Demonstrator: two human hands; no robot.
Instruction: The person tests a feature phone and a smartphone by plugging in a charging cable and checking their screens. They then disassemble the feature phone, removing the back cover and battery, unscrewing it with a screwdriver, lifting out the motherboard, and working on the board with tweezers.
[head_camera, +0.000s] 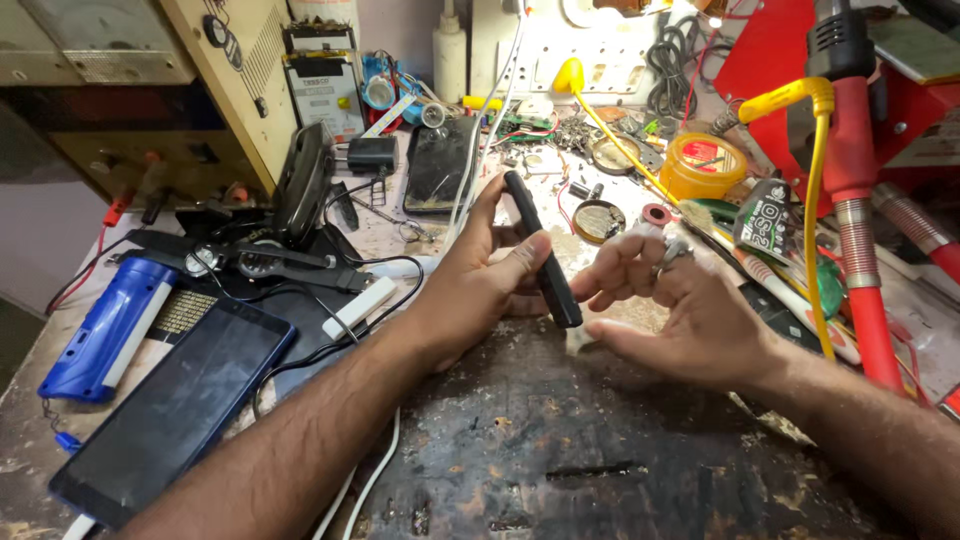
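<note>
My left hand (478, 278) grips a slim black phone (541, 250) edge-on, thumb laid along its side, tilted above the dark worn bench (560, 440). Just to the right of the phone is my right hand (668, 300), fingers curled and apart, a ring on one finger, holding nothing. The fingertips sit a little short of the phone's edge.
A blue-edged smartphone (170, 410) lies face up at the near left beside a blue handheld tool (105, 330). White and black cables cross the bench. A yellow round tin (703, 165), a second black phone (440, 165), a red hot-air tool (850, 170) and small parts crowd the back.
</note>
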